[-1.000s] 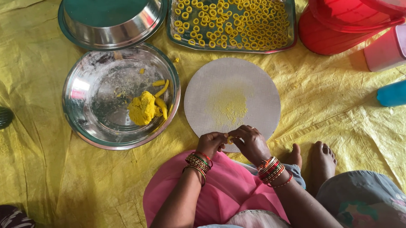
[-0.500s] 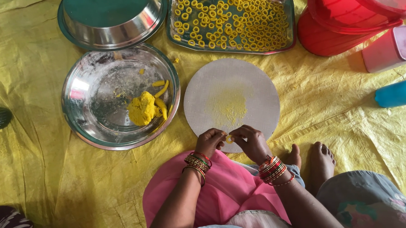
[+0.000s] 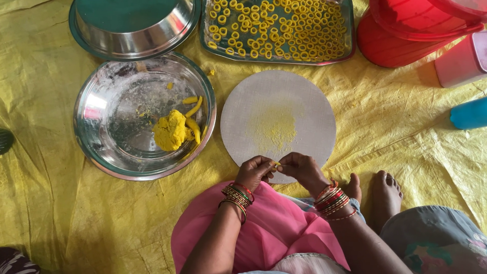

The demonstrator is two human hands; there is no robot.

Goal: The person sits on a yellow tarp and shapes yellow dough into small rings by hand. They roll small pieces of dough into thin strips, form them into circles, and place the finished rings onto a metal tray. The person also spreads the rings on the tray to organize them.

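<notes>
1. I see my left hand [image 3: 254, 172] and my right hand [image 3: 304, 169] meeting fingertip to fingertip at the near edge of the round grey rolling board [image 3: 278, 120]; both are closed in a pinch on a small piece of yellow dough [image 3: 276, 165], mostly hidden between the fingers.
2. Both wrists carry stacked red, green and gold bangles [image 3: 237, 195], and they rest over my pink cloth lap [image 3: 266, 227].
3. The board lies flat on the crumpled yellow plastic sheet [image 3: 51, 210], with a dusting of yellow flour at its centre.
4. Left of the board sits a wide round steel plate [image 3: 115, 141], holding a lump of yellow dough [image 3: 170, 130] and a few short rolled strips [image 3: 195, 106] beside it.
5. Beyond that plate stands an upturned steel bowl [image 3: 133, 20].
6. Behind the board, a rectangular steel tray [image 3: 346, 31] is packed with small yellow dough rings [image 3: 272, 22].
7. To the right stand a red plastic tub [image 3: 404, 40], a pink lidded box [image 3: 472, 60] and a blue cylindrical container [image 3: 481, 110], well apart from my hands.
8. My bare feet [image 3: 383, 197] lie on the sheet just right of the right wrist.
</notes>
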